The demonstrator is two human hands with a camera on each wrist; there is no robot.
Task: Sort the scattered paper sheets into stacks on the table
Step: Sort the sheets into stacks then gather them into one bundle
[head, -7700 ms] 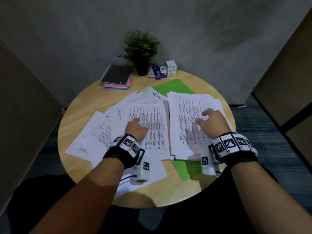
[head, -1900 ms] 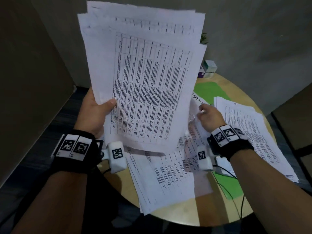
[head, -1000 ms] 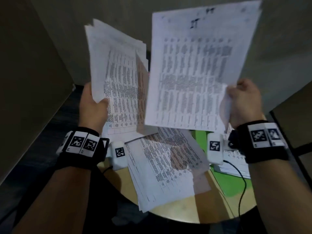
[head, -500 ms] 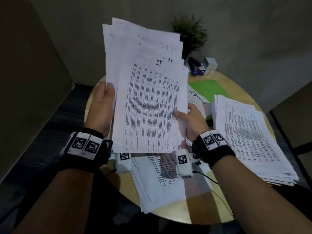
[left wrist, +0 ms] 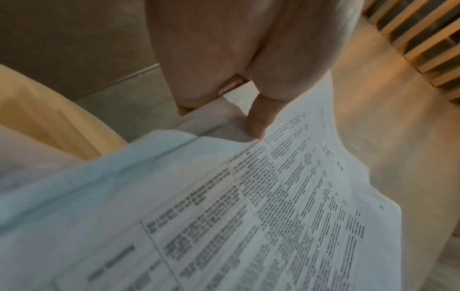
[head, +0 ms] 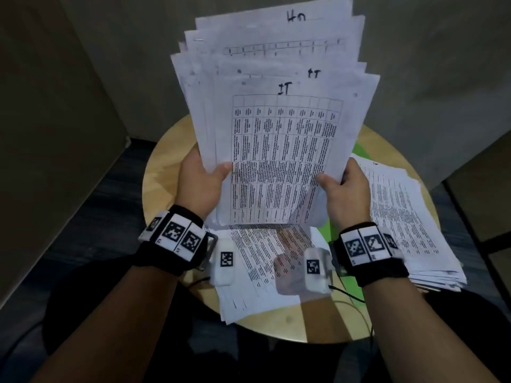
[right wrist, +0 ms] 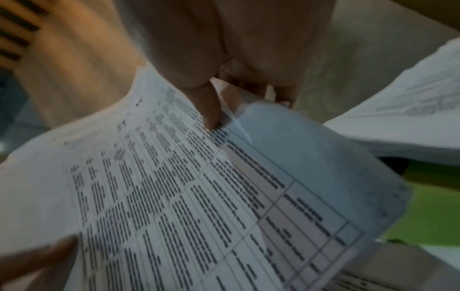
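Lying nearest on the round wooden table [head: 160,172], a loose pile of printed sheets [head: 249,286] hangs partly over the near edge, between the two forearms. Each wrist carries a black band with square-patterned white tags and a small white camera box.

Above that pile, both hands hold a fanned bundle of papers [head: 279,150] upright off the table. The left hand [head: 199,186] grips the bundle's lower left edge, thumb pressed on the front sheet and fingers out of sight behind it; in the left wrist view the thumb [left wrist: 259,118] lies flat on the printed page. The right hand [head: 345,192] grips the lower right edge the same way, thumb on the front, fingers curled round the back; the right wrist view shows its thumb [right wrist: 211,110] on the table of text. The front sheet bears a printed grid and the handwritten letters "IT" at its top; sheets behind it stick up higher in steps, one also marked "IT", the rearmost with another scrawl.

To the right, a thick stack of printed sheets [head: 409,225] rests on the table, reaching past its right edge. A green folder [head: 362,150] shows under and beside that stack, further back.

Beyond the table stand grey walls.
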